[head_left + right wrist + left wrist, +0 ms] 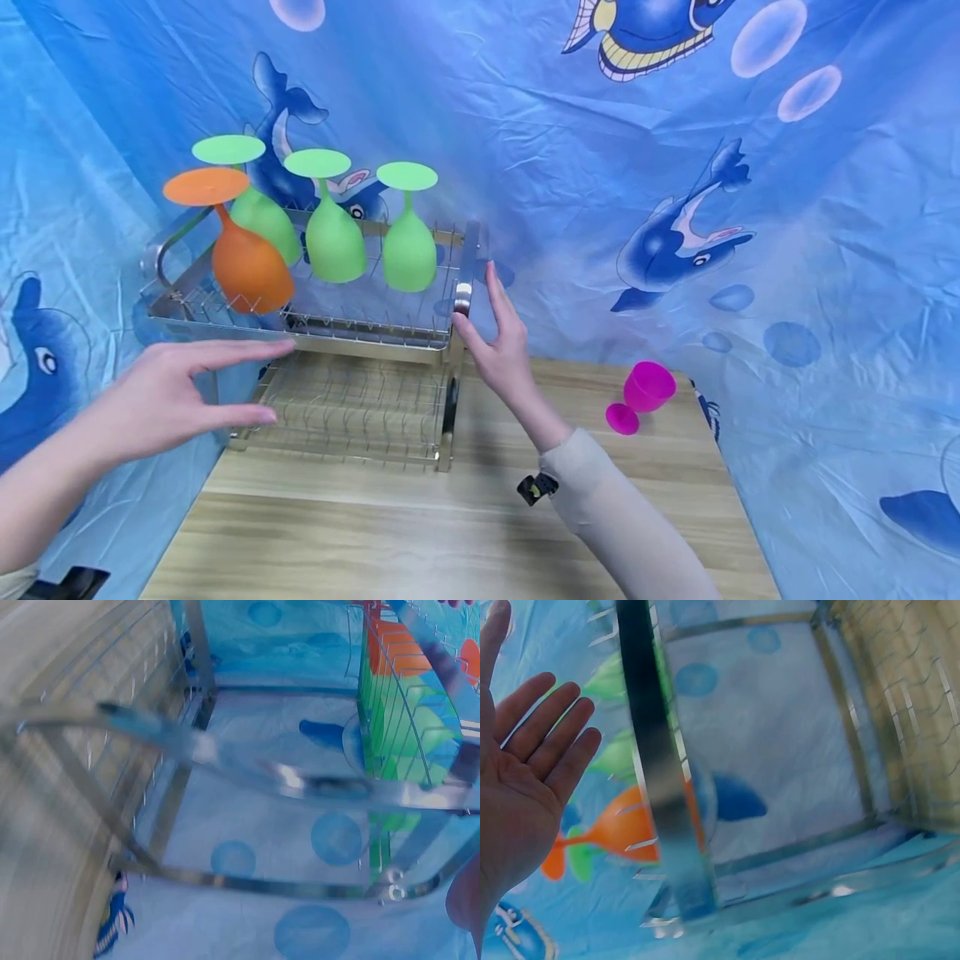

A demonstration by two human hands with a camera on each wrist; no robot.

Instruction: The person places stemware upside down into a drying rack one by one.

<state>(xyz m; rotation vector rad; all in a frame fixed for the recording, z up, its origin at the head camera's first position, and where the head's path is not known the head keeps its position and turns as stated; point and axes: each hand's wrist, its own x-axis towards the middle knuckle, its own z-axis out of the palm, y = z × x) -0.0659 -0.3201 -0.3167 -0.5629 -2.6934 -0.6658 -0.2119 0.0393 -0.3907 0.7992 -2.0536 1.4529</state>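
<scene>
A two-tier metal dish rack stands on the table. Upside down on its upper tier are an orange goblet at the front left and three green goblets, including a middle one and a right one. My left hand hovers before the rack's left front, fingers straight and thumb apart, holding nothing. In the left wrist view its palm faces the upper tier. Beside the rack's right end is my right hand, fingers extended, thumb tip right at the upright; only a bit shows in the right wrist view.
A pink goblet lies tipped over at the back right of the wooden table. The lower tier is a wire grid with upright prongs. A blue sea-themed curtain hangs close behind the rack and along both sides.
</scene>
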